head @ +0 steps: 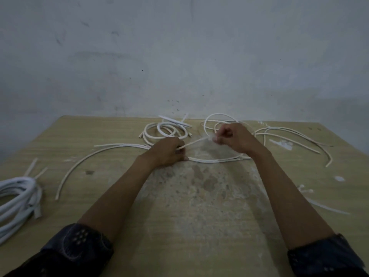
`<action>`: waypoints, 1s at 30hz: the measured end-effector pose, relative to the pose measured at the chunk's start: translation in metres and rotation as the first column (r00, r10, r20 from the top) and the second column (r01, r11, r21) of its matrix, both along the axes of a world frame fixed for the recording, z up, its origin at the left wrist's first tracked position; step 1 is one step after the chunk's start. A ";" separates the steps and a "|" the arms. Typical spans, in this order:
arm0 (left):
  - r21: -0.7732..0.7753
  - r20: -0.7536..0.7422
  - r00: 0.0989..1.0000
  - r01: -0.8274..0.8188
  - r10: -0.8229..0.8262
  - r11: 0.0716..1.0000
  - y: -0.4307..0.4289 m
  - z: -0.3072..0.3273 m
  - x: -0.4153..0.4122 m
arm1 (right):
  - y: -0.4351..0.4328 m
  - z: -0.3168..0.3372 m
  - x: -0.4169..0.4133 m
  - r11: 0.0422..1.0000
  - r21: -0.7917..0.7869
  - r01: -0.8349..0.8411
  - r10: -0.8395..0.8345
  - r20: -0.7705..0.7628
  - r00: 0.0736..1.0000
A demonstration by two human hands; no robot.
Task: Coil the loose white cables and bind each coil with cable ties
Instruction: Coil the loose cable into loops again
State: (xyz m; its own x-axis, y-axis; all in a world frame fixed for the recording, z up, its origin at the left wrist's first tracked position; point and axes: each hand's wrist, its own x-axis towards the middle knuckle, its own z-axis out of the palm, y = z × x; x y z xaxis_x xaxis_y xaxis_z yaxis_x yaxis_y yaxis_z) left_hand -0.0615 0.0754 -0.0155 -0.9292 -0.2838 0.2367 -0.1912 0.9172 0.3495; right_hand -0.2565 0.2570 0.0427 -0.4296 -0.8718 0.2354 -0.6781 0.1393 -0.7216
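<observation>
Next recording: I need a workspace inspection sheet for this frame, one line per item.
Surface: wooden table, with a worn pale patch in the middle.
Job's things: coiled bundle at the left edge, seemingly tied; small loose coil at the back; spare ties behind it.
Clutter: white scraps on the right side.
Grips: left hand and right hand each pinch an end of a thin strip, likely a tie, stretched between them.
Cables: loose white cables sprawl uncoiled at the back right; a long cable curves off to the left.
Surroundings: scuffed grey wall; nothing else seen.
</observation>
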 end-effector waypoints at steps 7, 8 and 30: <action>0.138 -0.367 0.928 -0.022 0.072 0.990 0.007 0.033 0.012 | -0.005 0.014 0.027 0.954 0.193 0.228 -0.122 -0.446 0.887; 0.129 -0.423 0.902 -0.029 0.082 0.991 0.011 0.044 0.012 | -0.008 0.018 0.036 0.989 0.109 0.096 -0.047 -0.387 0.921; 0.044 -0.569 0.822 0.002 0.023 0.999 0.047 0.096 0.017 | -0.006 0.074 0.083 0.936 -0.340 -0.095 0.104 0.008 0.995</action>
